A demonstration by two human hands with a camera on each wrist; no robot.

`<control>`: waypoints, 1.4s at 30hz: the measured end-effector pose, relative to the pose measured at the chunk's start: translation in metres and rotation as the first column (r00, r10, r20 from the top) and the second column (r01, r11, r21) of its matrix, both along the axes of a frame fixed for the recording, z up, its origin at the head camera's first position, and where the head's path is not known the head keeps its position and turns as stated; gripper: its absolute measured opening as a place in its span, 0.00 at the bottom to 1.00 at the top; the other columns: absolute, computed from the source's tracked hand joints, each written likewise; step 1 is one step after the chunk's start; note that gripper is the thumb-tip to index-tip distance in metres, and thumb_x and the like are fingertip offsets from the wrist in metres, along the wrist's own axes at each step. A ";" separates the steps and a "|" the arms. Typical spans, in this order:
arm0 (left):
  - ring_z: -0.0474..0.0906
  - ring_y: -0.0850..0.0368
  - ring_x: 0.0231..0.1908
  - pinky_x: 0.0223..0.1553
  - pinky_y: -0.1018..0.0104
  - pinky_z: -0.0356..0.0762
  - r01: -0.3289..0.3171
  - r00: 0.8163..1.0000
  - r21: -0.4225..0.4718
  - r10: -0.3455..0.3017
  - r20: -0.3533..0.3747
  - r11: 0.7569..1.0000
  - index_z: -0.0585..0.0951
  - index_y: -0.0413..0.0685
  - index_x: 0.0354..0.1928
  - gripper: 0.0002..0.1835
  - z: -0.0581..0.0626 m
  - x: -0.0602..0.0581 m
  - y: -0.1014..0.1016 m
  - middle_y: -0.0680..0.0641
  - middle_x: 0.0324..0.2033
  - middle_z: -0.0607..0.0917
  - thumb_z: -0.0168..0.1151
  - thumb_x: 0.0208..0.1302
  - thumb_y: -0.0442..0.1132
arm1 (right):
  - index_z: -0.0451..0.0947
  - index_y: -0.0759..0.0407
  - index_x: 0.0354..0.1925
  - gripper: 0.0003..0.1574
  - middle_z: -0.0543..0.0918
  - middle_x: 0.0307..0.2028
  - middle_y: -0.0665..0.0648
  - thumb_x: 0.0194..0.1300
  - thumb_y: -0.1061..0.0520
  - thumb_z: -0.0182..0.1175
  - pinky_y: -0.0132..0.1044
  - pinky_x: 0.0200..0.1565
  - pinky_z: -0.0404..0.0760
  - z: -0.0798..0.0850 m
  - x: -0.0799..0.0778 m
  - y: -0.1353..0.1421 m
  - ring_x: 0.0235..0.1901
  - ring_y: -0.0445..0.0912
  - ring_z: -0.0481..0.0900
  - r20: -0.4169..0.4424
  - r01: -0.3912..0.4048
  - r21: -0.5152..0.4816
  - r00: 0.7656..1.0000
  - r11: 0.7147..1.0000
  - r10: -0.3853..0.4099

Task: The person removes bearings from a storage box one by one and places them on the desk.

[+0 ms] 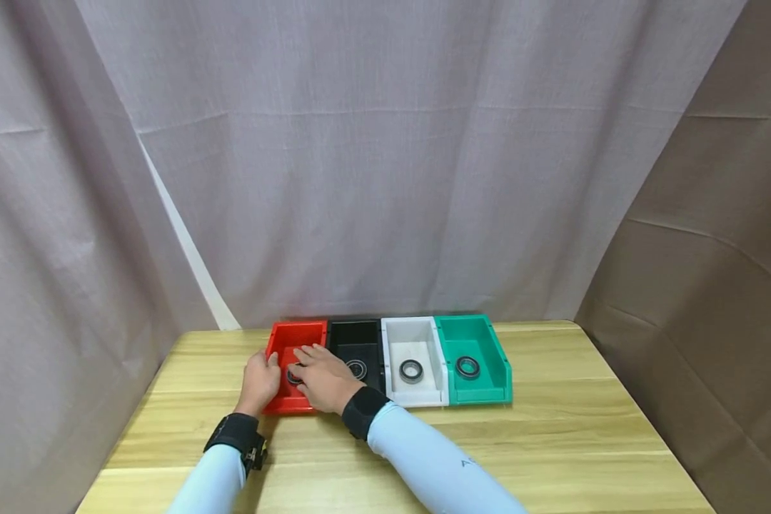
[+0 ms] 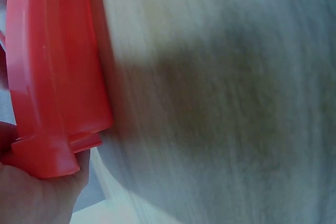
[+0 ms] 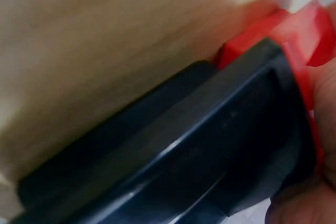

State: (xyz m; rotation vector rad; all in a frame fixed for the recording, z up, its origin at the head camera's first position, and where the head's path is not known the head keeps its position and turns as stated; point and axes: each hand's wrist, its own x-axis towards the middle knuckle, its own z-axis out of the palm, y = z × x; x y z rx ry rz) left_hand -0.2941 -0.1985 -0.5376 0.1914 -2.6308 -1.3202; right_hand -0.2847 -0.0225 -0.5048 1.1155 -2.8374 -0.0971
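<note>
At the left end of a row of bins, a red plastic bin (image 1: 298, 332) holds a dark ring bearing (image 1: 293, 374). My left hand (image 1: 258, 382) grips the red bin's left wall, its thumb at the rim in the head view. The left wrist view has the hand (image 2: 39, 195) around the bin's edge. My right hand (image 1: 330, 378) reaches over the red bin from the right, fingers spread across it and partly covering the bearing. Whether they hold the bearing is unclear. Another bearing (image 1: 356, 369) lies in the black bin (image 1: 353, 334), partly behind the right hand.
Right of the black bin stand a white bin (image 1: 407, 332) and a green bin (image 1: 462, 330). Each contains a bearing, one in the white (image 1: 411, 371) and one in the green (image 1: 467, 368). The row sits toward the back of a wooden table (image 1: 572, 428), before a grey curtain (image 1: 373, 164).
</note>
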 end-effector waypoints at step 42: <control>0.82 0.38 0.41 0.44 0.51 0.80 -0.011 1.000 0.012 0.012 -0.014 1.000 0.81 0.28 0.49 0.16 -0.003 -0.001 -0.001 0.30 0.39 0.87 0.49 0.80 0.36 | 0.89 0.38 0.36 0.06 0.89 0.40 0.45 0.67 0.42 0.69 0.39 0.66 0.74 -0.009 -0.024 -0.043 0.48 0.41 0.85 -0.029 0.168 0.126 0.986 0.978 -0.166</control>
